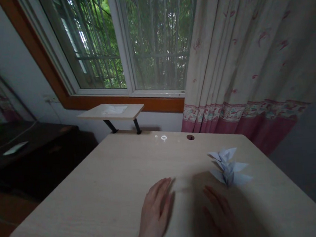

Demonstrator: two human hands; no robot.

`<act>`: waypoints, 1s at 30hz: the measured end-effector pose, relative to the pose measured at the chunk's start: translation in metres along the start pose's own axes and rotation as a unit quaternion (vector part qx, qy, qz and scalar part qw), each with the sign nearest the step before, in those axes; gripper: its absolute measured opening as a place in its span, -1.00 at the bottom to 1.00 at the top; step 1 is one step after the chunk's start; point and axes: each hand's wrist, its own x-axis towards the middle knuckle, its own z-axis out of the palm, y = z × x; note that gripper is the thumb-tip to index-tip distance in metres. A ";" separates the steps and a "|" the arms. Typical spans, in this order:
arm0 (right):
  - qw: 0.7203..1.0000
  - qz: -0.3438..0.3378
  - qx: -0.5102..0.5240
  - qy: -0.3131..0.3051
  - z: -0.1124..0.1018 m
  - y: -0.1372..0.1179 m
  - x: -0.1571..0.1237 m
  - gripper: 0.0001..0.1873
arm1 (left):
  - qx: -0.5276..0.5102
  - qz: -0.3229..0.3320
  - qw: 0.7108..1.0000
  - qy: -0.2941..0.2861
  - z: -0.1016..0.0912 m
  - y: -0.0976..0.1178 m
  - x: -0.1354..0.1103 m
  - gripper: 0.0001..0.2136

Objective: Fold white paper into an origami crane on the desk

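My left hand (157, 206) rests on the pale wooden desk (110, 181), fingers stretched forward with the thumb a little apart, and nothing is in it. To its right, my right hand (220, 210) lies in shadow near the desk's front, fingers extended and holding nothing visible. Just beyond the right hand stand folded white paper pieces (228, 167) with pointed wings, like origami cranes, set close together one behind the other. Neither hand appears to touch them.
A small raised shelf (134, 113) on black brackets, with white paper (114, 109) on it, stands at the desk's back left. Near the back edge is a round cable hole (190, 137). A curtain (243, 114) hangs behind at right. A dark side table (51, 137) holds a phone-like object (15, 148).
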 end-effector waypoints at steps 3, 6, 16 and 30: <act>0.998 -0.016 -0.040 -0.056 0.022 0.000 -0.009 -0.50 | 0.130 0.046 0.990 -0.035 0.003 -0.014 -0.017 -0.56; 0.990 0.000 -0.084 -0.116 0.031 -0.006 -0.011 -0.44 | 0.229 0.075 0.968 -0.077 0.012 -0.021 -0.024 -0.44; 0.971 0.049 -0.109 -0.209 0.015 -0.023 -0.003 -0.38 | 0.258 0.050 0.957 -0.123 0.026 -0.023 -0.026 -0.46; 0.965 0.036 -0.118 -0.230 0.010 -0.025 0.000 -0.36 | 0.251 0.043 0.959 -0.122 0.024 -0.020 -0.026 -0.45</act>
